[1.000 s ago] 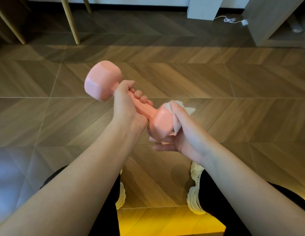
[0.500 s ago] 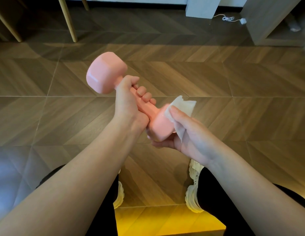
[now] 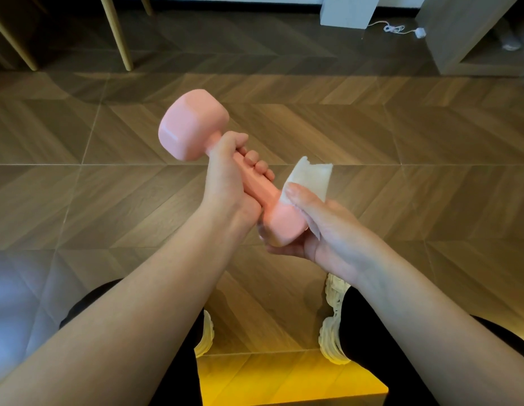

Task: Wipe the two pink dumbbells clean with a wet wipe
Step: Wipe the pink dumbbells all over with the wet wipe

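Wood-look chevron floor (image 3: 372,136) fills the view beneath a seated person's two bare forearms. No brand, label or writing can be read on anything. The left hand (image 3: 225,183) is wrapped tight around the handle of a pink dumbbell (image 3: 193,124), which is held in the air, tilted, with its far head up and to the left and its near head low between the hands. The right hand (image 3: 322,227) cups that near head from below and from the right, pressing a white wet wipe (image 3: 310,178) against it with the thumb; the wipe's free end sticks up above the thumb. Only this one dumbbell is in view. Below the arms lie black trouser legs and pale chunky shoes (image 3: 332,338). Farther off, wooden furniture legs (image 3: 117,33) stand at upper left, and a white cable (image 3: 397,28) trails beside a grey cabinet (image 3: 460,33) at upper right.
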